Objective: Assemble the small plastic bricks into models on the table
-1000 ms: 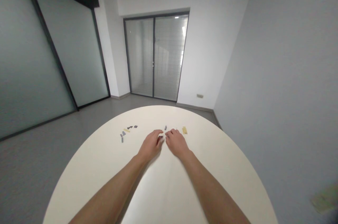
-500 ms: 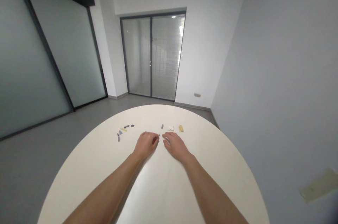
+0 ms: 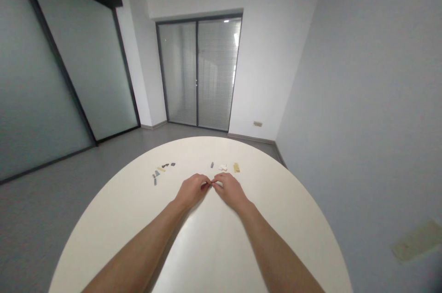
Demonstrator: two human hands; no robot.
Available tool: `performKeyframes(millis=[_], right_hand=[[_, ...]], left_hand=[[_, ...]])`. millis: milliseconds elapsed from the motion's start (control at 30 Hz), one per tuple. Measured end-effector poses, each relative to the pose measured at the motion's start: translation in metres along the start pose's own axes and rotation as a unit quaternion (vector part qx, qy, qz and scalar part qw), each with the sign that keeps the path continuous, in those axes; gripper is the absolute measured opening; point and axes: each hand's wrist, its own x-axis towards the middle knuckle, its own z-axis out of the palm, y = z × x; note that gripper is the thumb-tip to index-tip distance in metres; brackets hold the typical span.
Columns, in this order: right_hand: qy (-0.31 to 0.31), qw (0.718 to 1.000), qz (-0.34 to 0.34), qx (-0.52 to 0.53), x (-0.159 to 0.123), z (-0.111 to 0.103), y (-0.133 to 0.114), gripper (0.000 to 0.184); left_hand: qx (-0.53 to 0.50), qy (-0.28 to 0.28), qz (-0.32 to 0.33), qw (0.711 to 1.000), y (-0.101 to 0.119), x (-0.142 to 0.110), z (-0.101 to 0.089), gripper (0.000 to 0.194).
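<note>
My left hand (image 3: 194, 190) and my right hand (image 3: 230, 190) meet fingertip to fingertip over the middle of the table. Both are closed in a pinch around a tiny grey piece (image 3: 211, 185), mostly covered by the fingers. Just beyond them lie a small grey block (image 3: 212, 164), some white pieces (image 3: 223, 167) and a yellow piece (image 3: 236, 167), which look like toy building bricks. Left of my hands sit dark pieces (image 3: 165, 165), another dark piece (image 3: 173, 164), a thin yellow strip (image 3: 161, 169) and small grey-blue pieces (image 3: 157, 173).
The round white table (image 3: 276, 219) fills the lower view, its curved edge beyond the bricks. A glass door with blinds (image 3: 216, 77) is in the far wall. Frosted glass panels (image 3: 83, 54) stand at left, a plain wall (image 3: 373, 100) at right.
My hands have come together. The left fingers moved slightly right and nearer with the grey piece, and the right fingers closed onto it. The loose pieces have stayed put.
</note>
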Motion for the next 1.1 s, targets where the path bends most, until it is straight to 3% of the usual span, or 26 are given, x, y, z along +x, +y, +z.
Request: performKeyframes(millis=[200, 367, 833, 1100], right_hand=[[0.011, 1.000, -0.017, 0.010, -0.002, 0.001, -0.002, 0.018], [0.006, 1.000, 0.009, -0.011, -0.002, 0.002, -0.006, 0.015], [0.004, 1.000, -0.001, -0.009, -0.001, 0.000, -0.008, 0.012], [0.007, 0.999, 0.041, -0.026, 0.000, 0.000, -0.010, 0.014]], left_hand=[[-0.006, -0.006, -0.007, 1.000, 0.004, -0.001, -0.003, 0.022], [-0.027, -0.016, 0.007, 0.999, 0.007, -0.002, -0.007, 0.023], [-0.013, 0.002, -0.037, 0.999, 0.004, 0.000, -0.005, 0.017], [0.003, 0.003, -0.035, 0.999, 0.005, -0.001, -0.007, 0.021]])
